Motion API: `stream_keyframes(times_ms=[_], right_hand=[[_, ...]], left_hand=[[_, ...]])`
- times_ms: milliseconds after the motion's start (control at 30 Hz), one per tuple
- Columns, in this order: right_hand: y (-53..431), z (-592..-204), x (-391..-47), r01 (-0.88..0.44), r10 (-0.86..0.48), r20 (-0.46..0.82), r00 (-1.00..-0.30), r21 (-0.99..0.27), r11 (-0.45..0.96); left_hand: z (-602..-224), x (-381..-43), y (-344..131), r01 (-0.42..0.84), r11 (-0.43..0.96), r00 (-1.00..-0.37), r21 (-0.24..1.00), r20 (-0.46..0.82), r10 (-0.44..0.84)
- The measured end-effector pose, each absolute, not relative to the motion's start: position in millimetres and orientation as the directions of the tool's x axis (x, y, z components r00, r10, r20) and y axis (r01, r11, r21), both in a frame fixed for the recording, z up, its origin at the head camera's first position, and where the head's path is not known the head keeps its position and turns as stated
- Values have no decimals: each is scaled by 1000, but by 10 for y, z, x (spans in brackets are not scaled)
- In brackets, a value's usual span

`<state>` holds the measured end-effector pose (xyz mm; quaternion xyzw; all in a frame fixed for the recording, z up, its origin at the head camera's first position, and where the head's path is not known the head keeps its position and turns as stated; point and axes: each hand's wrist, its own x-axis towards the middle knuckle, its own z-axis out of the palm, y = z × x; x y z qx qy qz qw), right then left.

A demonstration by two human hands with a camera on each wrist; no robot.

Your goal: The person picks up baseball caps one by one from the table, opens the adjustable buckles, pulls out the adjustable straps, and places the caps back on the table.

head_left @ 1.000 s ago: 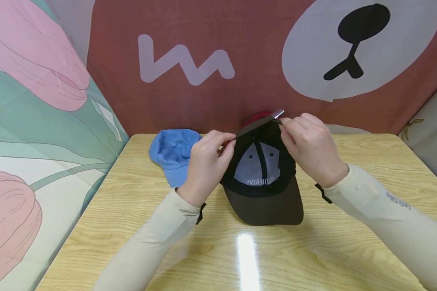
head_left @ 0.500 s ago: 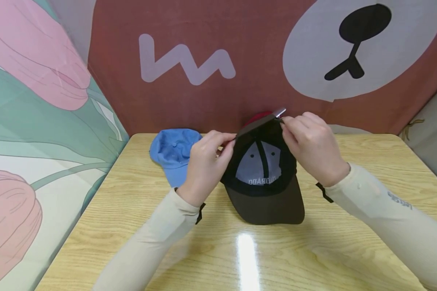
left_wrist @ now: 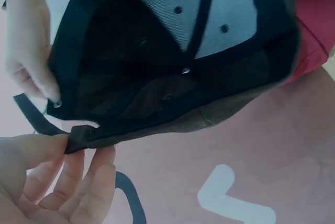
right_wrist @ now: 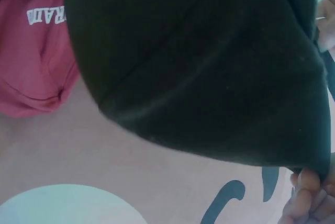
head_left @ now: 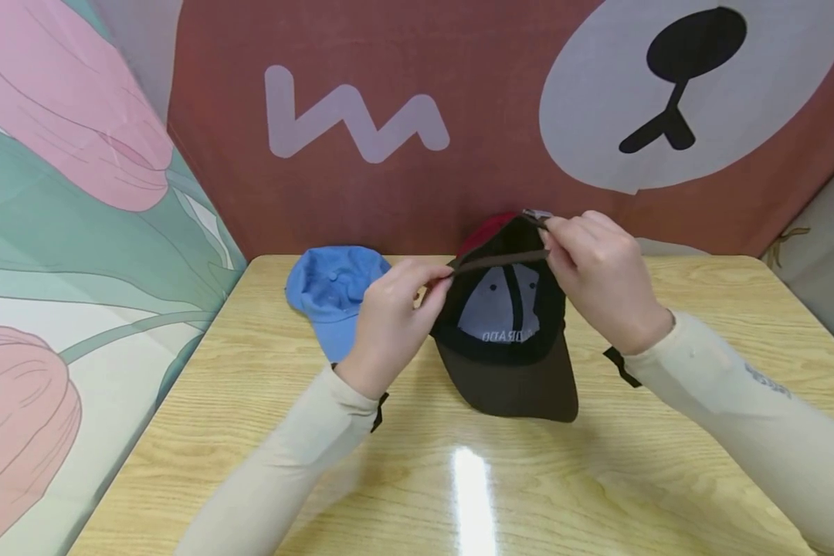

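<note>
Left hand (head_left: 403, 305), mine: thumb and fingertips pinching the strap (head_left: 500, 261) at its root on the dark cap (head_left: 503, 386). Right hand (head_left: 601, 270): pinching that cap's rear edge, beside the buckle (head_left: 537, 214). Dark cap: between my hands, brim down; may sag if either pinch slackens. Strap, free end: beside my right fingers; limp, so liable to twist. Red cap (head_left: 489, 230): just beyond my hands; could be nudged, standing close behind. Blue cap (head_left: 333, 286): beyond my left hand.
</note>
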<state>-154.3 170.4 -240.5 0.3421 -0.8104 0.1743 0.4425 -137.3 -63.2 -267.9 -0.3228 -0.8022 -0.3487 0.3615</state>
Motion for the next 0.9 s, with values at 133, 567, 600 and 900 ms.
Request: stream_keyframes(times_ms=[133, 567, 600, 900], right_hand=[[1685, -2370, -1514, -714, -411, 838, -359, 38, 700], [1628, -2323, -1460, -745, -318, 902, -291, -5, 667], [1623, -2321, -1456, -747, -307, 908, -284, -9, 664], [1629, -2309, -1422, -760, -255, 933, -254, -29, 649]], left_hand=[[-2750, -1385, -626, 766, 567, -532, 304, 794, 293], [-2897, -1410, -632, 633, 688, -681, 356, 679, 275], [-2909, -1415, -641, 624, 691, -690, 365, 672, 268], [-3001, -1460, -755, 461, 687, -869, 561, 443, 221]])
